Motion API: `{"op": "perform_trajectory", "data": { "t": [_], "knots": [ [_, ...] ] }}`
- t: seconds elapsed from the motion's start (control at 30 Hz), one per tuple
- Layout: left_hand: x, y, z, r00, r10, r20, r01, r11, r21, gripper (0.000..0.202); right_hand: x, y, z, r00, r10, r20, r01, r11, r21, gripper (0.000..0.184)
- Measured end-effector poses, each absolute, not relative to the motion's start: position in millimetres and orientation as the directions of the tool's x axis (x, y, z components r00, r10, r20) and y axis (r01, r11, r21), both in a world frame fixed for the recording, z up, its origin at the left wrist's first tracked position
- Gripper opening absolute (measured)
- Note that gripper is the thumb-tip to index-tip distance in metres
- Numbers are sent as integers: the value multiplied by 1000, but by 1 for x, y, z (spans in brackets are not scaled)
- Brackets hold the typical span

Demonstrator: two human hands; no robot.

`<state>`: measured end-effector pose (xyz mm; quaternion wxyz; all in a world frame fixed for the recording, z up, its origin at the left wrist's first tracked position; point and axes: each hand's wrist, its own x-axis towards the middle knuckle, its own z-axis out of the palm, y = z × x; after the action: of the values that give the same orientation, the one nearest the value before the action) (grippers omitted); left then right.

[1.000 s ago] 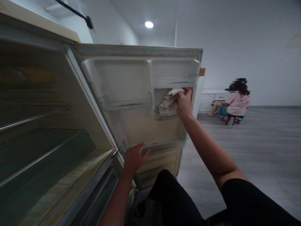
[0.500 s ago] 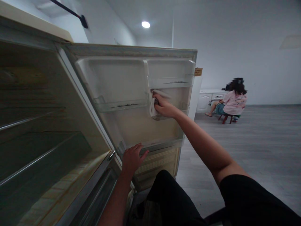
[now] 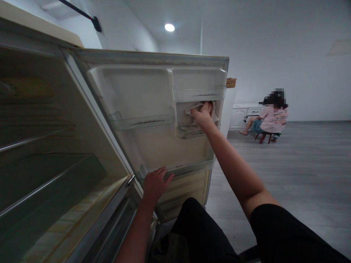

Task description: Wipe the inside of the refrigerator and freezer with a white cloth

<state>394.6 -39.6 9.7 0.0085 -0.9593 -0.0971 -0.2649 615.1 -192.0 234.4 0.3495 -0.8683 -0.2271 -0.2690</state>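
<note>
Nearest us is one bent leg in black (image 3: 203, 230). Beyond it, our left hand (image 3: 155, 182) lies at the bottom shelf of an open fridge door (image 3: 161, 146), its fingers loosely spread and holding nothing; we cannot tell whether they touch the shelf. Farther out, our right hand (image 3: 203, 116) grasps one crumpled whitish cloth (image 3: 188, 110), fingers bunched into it, just above the lower right shelf (image 3: 189, 134). We count two hands, one cloth and four clear door shelves, one on the left, two on the right and one long one below. The work with the cloth looks under way at this compartment; nothing shows which surfaces are finished, though brownish marks remain along the fridge sill (image 3: 59, 226), so more seems left. Across the room we find one brown box (image 3: 230, 83), one white cabinet (image 3: 238, 117), one seated person (image 3: 274, 118) in pink on one stool (image 3: 264, 137), and one lit ceiling lamp (image 3: 169, 27).
</note>
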Motion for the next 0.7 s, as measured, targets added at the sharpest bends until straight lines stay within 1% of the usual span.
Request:
{"op": "perform_trajectory", "data": {
  "t": [0.1,0.13,0.23,0.33,0.43,0.53,0.63,0.7],
  "knots": [
    [398,-39,9,842,183,508,197,-980,26,46,626,-190,237,819,117,561,498,-631,-595,73],
    [399,-39,9,841,182,509,199,-980,21,46,628,-189,237,825,115,554,494,-623,-606,74],
    [402,-40,7,835,172,522,200,-980,2,46,628,-186,233,809,136,572,530,-592,-607,72],
    [404,-40,6,825,167,540,201,-980,-4,46,620,-183,229,780,172,602,575,-577,-580,68],
    [404,-41,6,815,173,554,203,-979,7,44,608,-182,227,770,263,582,597,-620,-509,67],
    [404,-41,7,813,175,556,201,-979,15,44,601,-183,229,745,395,538,642,-641,-420,61],
    [404,-41,6,812,170,559,195,-981,14,44,602,-183,232,656,560,506,743,-597,-303,42],
    [404,-41,5,810,169,562,193,-981,17,44,606,-183,233,574,643,507,809,-540,-232,31]
  ]
}}
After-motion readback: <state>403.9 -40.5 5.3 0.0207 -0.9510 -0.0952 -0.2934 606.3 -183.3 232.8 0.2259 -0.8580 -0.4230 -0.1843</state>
